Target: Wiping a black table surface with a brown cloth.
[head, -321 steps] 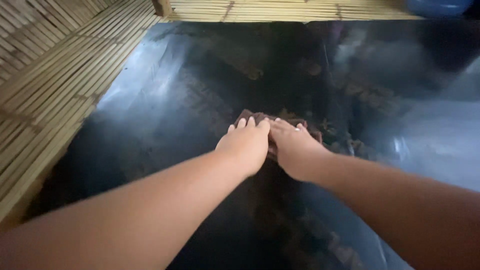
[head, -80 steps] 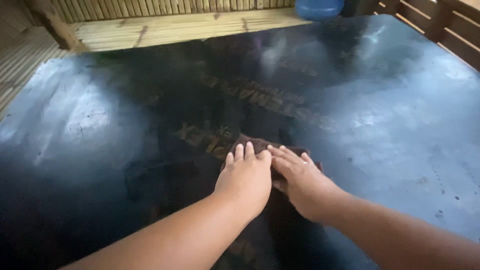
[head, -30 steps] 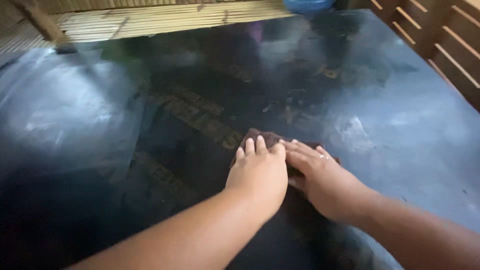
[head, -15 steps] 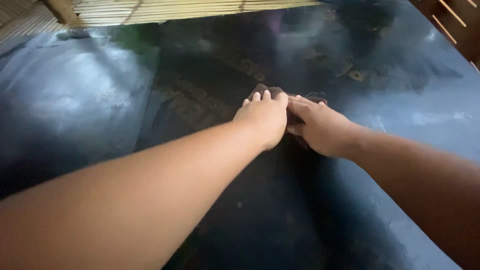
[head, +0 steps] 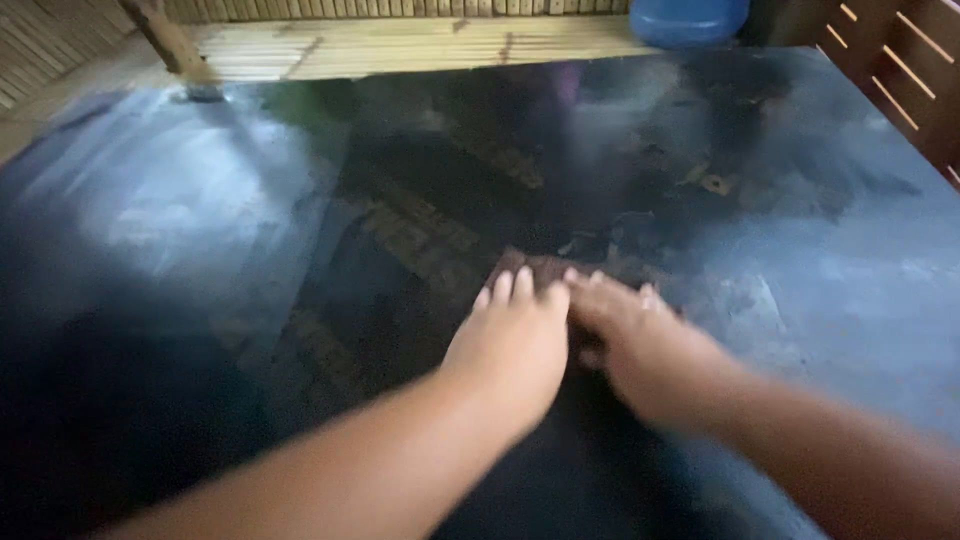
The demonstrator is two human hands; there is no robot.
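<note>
Half a second back my arms were stretched long toward the far side; now both hands sit lower in the head view and nearer to me, and the blue container has come into sight at the top edge. From ten seconds ago the cloth has travelled from the slatted left edge to the middle of the sheet.

I see my left hand (head: 512, 345) lying palm down with fingers together and stretched flat, pressing on the near part of the dark brown cloth (head: 535, 268). My right hand (head: 640, 345) lies just beside it, touching it along the forefinger, also flat and spread on the cloth rather than clenched around it. Both are blurred, so I cannot tell whether any fingertip curls under the cloth's edge. Only a narrow strip of cloth shows beyond my fingertips; what lies beneath my palms is hidden.

The cloth lies on a wide black glossy surface (head: 200, 200), near its middle, with pale smears to the left and right and faded yellowish lettering running past the cloth's left side. Beyond the far edge runs a floor of bamboo slats (head: 400, 45), with a wooden post (head: 165, 30) at the far left. The blue container (head: 688, 18) stands at the far edge, well apart from my hands. A wooden railing (head: 900, 70) closes the far right corner.
</note>
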